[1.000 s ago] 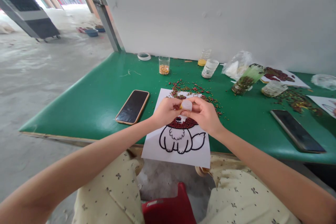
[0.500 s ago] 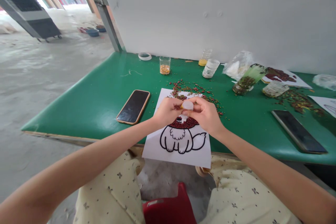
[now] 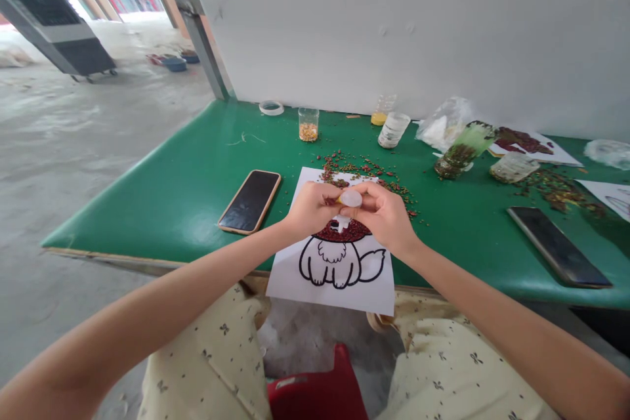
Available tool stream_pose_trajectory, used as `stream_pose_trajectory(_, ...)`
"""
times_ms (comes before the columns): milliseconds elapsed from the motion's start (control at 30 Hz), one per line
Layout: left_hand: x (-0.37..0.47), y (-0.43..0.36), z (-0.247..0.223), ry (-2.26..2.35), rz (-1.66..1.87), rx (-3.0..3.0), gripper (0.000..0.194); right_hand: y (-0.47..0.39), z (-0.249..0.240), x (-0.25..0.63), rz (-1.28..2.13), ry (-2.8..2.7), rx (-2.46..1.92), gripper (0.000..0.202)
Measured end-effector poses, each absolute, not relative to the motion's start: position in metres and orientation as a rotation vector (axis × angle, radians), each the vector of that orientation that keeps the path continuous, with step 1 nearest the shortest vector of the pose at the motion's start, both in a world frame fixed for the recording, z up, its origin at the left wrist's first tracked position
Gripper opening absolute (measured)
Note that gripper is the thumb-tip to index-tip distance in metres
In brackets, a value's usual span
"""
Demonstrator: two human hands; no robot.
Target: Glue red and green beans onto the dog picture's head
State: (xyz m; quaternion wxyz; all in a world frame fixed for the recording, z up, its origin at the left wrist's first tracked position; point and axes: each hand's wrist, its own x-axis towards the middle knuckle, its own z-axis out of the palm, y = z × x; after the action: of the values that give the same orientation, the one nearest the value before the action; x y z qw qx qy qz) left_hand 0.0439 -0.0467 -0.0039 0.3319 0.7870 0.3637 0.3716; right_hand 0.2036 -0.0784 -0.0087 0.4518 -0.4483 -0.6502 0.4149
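Above the paper, both my hands meet on a small whitish bottle [image 3: 351, 199] with a bit of yellow at its left end; most of it is hidden by fingers. My left hand [image 3: 315, 207] is closed round the yellow end. On the other side, my right hand [image 3: 384, 213] pinches the pale, rounded end between thumb and fingers. Beneath them lies a sheet of paper [image 3: 285, 282] with a black-outlined animal drawing, overhanging the table's front edge. Dark red beans [image 3: 352, 231] cover the drawing's head, while its body and tail are bare white.
Loose red and green beans [image 3: 388, 174] are scattered beyond the paper on the green table [image 3: 147, 190]. A phone [image 3: 250, 201] lies left, another phone [image 3: 558, 246] right. Behind stand a cup of yellow grains [image 3: 308, 126], a clear cup [image 3: 394, 130] and a tilted green container [image 3: 465, 149].
The view has shifted very slightly. Both hands stay on the small bottle, which is turned a little so that more of its rounded end shows.
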Motion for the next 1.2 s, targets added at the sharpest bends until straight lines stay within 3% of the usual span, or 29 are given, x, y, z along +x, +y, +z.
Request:
stream_pose_trajectory(233,0.041,-0.044,0.004,0.837,0.877,1.895,0.017,-0.079,0.008,0.21,1.061,-1.716,-1.007,0.037)
stream_pose_trajectory(433,0.04,-0.048,0.009,0.731,0.693,1.706,0.022,-0.075,0.017,0.218,1.073,-1.756,-0.953,0.026)
stream_pose_trajectory(933,0.045,-0.058,0.007,0.739,0.899,1.89,0.039,-0.075,0.009,0.206,1.131,-1.694,-0.955,0.047)
stream_pose_trajectory(1067,0.044,-0.053,0.003,0.747,0.923,1.795,0.028,-0.076,0.006,0.209,1.149,-1.813,-0.879,0.069)
stream_pose_trajectory(1200,0.045,-0.051,0.0,0.754,0.895,1.759,0.022,-0.076,0.002,0.21,1.159,-1.793,-0.905,0.06)
